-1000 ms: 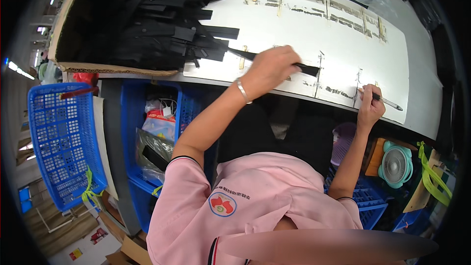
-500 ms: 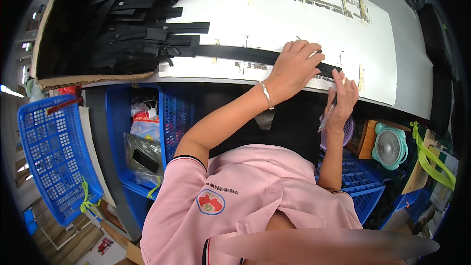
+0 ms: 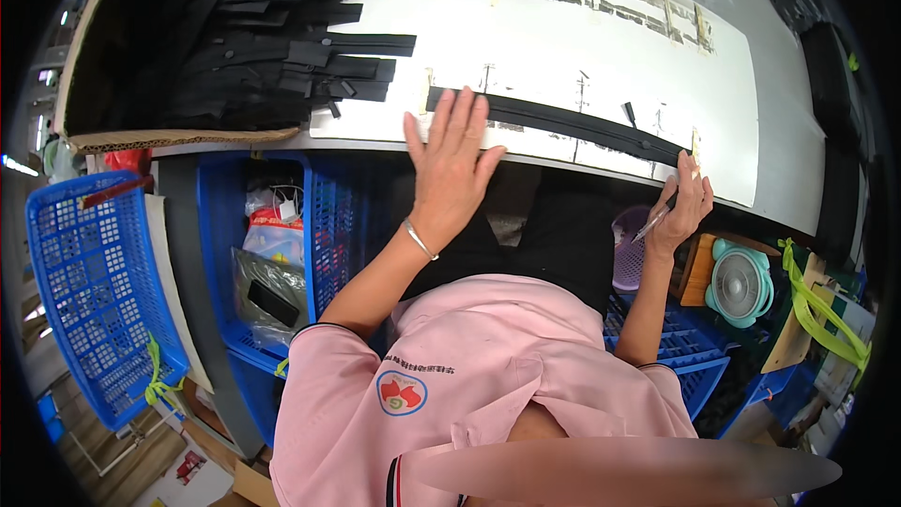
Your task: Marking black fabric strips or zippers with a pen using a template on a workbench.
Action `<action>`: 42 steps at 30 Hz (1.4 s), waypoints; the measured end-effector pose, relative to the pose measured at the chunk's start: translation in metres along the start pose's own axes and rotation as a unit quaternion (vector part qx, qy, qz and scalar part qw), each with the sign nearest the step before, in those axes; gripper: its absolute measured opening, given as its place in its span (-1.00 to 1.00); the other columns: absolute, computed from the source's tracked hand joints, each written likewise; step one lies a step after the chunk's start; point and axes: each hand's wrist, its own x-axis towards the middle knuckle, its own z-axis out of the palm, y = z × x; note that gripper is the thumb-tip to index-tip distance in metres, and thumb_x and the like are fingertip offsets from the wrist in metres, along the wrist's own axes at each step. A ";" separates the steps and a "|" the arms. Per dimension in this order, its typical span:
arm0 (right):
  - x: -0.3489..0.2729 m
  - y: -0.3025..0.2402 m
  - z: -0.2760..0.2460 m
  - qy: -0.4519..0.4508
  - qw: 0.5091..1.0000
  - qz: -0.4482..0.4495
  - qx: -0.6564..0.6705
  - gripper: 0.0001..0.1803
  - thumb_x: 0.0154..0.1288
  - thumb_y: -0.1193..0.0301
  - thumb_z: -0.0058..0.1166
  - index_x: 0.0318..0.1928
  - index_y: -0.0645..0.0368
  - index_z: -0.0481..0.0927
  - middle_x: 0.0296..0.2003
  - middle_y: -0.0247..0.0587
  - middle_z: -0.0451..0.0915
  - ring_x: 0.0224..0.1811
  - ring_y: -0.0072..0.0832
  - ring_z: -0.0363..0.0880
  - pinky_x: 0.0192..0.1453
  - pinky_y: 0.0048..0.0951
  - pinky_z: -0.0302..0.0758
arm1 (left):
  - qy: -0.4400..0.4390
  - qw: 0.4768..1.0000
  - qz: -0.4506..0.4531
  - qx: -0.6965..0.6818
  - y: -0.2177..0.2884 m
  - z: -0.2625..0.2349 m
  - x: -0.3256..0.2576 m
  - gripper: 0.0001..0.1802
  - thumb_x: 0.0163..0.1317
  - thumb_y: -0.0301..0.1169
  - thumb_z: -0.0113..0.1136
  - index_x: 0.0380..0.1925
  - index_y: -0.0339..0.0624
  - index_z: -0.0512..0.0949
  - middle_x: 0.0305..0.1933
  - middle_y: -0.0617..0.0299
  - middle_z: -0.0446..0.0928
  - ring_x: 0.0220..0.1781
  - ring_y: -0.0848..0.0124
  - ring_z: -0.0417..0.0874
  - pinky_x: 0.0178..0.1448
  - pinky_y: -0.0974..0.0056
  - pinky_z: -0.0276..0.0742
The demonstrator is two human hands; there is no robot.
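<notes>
Along the near side of the white board point(image 3: 526, 47), a black fabric strip point(image 3: 572, 126) lies lengthwise. The left hand point(image 3: 449, 169) is flat, fingers spread wide over the strip's left end. The right hand point(image 3: 683, 208) holds a pen point(image 3: 651, 224), fingertips at the strip's right end. A small black piece point(image 3: 629, 114) lies just beyond the strip.

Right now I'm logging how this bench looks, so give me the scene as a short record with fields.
Left hand: spread flat, fingers across the black strip near its left end
Right hand: fingertips at the strip's right end, a pen held in it
Strip position: lengthwise along the near side of a white board with dark marks
Left of strip: cardboard box with more black strips
Lower right: teal fan
</notes>
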 end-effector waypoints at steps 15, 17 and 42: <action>0.043 -0.041 -0.021 -0.010 0.996 0.065 0.067 -0.60 0.45 0.65 0.12 0.25 0.18 0.60 0.05 -0.17 0.72 0.20 -0.23 0.63 0.45 -0.19 0.35 | 0.065 0.996 0.034 -0.056 -0.027 0.000 -0.002 -0.26 0.26 -0.13 0.42 0.40 -0.17 0.47 0.48 0.09 0.45 0.58 0.10 0.34 0.64 -0.13 -0.06; 0.058 -0.080 -0.019 -0.055 0.925 0.270 0.260 -0.66 0.55 0.55 0.05 0.26 0.24 0.59 0.06 -0.11 0.71 0.18 -0.32 0.63 0.36 -0.23 0.46 | 0.069 0.996 0.031 -0.057 -0.026 0.002 -0.002 -0.26 0.26 -0.14 0.42 0.39 -0.17 0.47 0.47 0.09 0.46 0.57 0.08 0.35 0.63 -0.15 -0.05; 0.087 -0.189 0.068 -0.200 0.863 0.143 0.440 -0.84 0.47 0.47 0.22 -0.15 0.38 0.71 -0.29 -0.27 0.76 -0.45 -0.63 0.67 -0.40 -0.56 0.50 | 0.067 0.997 0.022 -0.040 -0.030 0.002 -0.003 -0.23 0.22 -0.08 0.43 0.38 -0.18 0.48 0.47 0.13 0.46 0.57 0.13 0.35 0.60 -0.15 0.00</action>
